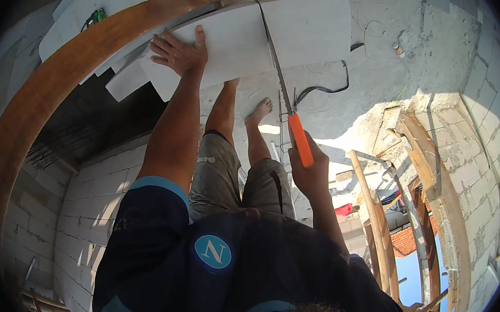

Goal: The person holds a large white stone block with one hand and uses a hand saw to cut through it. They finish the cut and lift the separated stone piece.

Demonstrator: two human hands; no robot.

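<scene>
A long pale block (230, 41), seemingly of light concrete, lies across the upper middle of the view. My left hand (181, 54) rests on its left part with the fingers spread. My right hand (312, 173) is wrapped round the orange handle of a handsaw (300, 139). The saw's long blade lies across the block, its tip reaching past the far edge. A cut in the block cannot be made out beneath the blade. My bare foot (258, 112) stands on the floor just this side of the block.
A curved brown wooden beam (54, 85) arches along the left. Past it lies a green and black tool (95, 16) on pale blocks. A dark opening (111, 108) gapes beside my left arm. A black strap (327, 90) lies right of the saw; wooden poles (370, 208) stand lower right.
</scene>
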